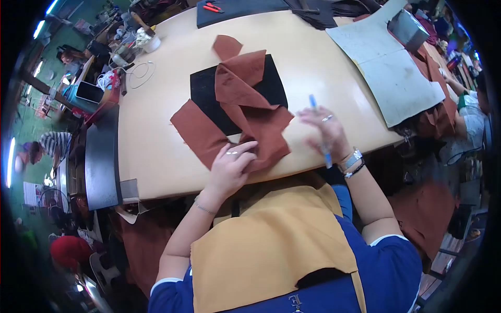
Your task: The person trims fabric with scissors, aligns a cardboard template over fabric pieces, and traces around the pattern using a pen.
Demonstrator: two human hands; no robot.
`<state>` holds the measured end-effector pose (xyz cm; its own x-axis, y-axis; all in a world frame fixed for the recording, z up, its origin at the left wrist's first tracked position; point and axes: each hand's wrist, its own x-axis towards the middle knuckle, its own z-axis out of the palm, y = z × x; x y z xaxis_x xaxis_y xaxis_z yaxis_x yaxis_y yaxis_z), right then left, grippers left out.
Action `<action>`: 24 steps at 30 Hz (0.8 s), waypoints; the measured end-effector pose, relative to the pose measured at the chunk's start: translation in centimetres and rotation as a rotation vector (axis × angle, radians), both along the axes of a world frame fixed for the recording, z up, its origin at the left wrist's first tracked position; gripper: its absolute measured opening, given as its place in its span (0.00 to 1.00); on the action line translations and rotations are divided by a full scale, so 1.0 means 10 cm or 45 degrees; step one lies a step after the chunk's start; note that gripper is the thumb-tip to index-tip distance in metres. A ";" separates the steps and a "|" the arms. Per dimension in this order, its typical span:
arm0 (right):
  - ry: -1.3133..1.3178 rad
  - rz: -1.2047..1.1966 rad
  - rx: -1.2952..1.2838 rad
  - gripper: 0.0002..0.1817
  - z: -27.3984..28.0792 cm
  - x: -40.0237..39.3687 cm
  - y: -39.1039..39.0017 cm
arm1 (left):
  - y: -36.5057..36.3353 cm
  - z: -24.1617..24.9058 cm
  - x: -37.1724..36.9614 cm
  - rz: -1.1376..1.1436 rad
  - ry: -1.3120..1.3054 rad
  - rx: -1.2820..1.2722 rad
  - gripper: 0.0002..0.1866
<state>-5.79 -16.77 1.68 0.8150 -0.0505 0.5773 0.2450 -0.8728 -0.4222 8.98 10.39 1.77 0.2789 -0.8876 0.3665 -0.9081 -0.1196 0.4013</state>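
My left hand [229, 166] rests at the table's front edge with its fingers curled onto a reddish-brown leather piece [266, 138]. The leather is folded and twisted, stretching away from me in several flaps. Part of it lies over a black square mat [206, 91], and another flap [195, 130] spreads to the left. To the right of the leather, my right hand [326, 130] is raised and blurred by motion. It holds a pen with blue ends [313, 101], which points up and down across the palm, its middle hidden by the hand.
Large grey pattern sheets [391, 73] cover the table's right side, with a metal block [408, 30] on top. Red-handled cutters [213, 7] lie on a dark board [245, 7] at the back. A white pot [150, 41] stands far left. Other people work on both sides.
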 end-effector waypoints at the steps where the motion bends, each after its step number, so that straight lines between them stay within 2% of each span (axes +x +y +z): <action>1: 0.075 0.087 -0.065 0.32 0.09 0.00 0.15 | 0.10 0.04 0.01 0.022 0.045 -0.006 0.07; 2: 0.059 0.169 -0.147 0.36 0.10 0.05 0.27 | 0.20 0.07 0.00 0.031 0.095 -0.041 0.07; 7: 0.036 0.251 -0.388 0.19 -0.11 0.34 0.61 | 0.55 0.06 -0.08 0.116 0.267 -0.258 0.05; 10: 0.013 0.360 -0.314 0.12 -0.15 0.38 0.68 | 0.72 0.04 -0.10 0.198 0.354 -0.392 0.04; 11: -0.110 0.292 -0.261 0.07 -0.14 0.40 0.69 | 0.78 0.05 -0.08 0.222 0.382 -0.441 0.04; 14: -0.208 0.290 0.012 0.06 0.15 0.32 0.56 | 0.93 0.23 0.06 0.278 0.202 -0.455 0.07; 17: -0.325 0.272 -0.033 0.05 0.54 0.17 0.60 | 0.74 0.57 0.11 0.554 0.005 -0.353 0.12; 19: -0.343 0.252 -0.101 0.07 0.67 0.12 0.72 | 0.42 0.94 -0.08 0.439 -0.218 -0.388 0.14; 22: -0.227 0.318 -0.158 0.09 0.72 0.08 0.83 | 0.20 0.99 -0.30 0.102 -0.147 -0.207 0.18; 24: -0.174 0.332 -0.099 0.11 0.78 0.07 0.81 | 0.19 0.91 -0.29 0.050 -0.091 -0.213 0.15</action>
<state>-5.07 -8.65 9.48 0.7092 0.1987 0.6764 0.5149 -0.8014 -0.3044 6.09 12.25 10.84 0.2797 -0.8015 0.5285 -0.9311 -0.0921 0.3530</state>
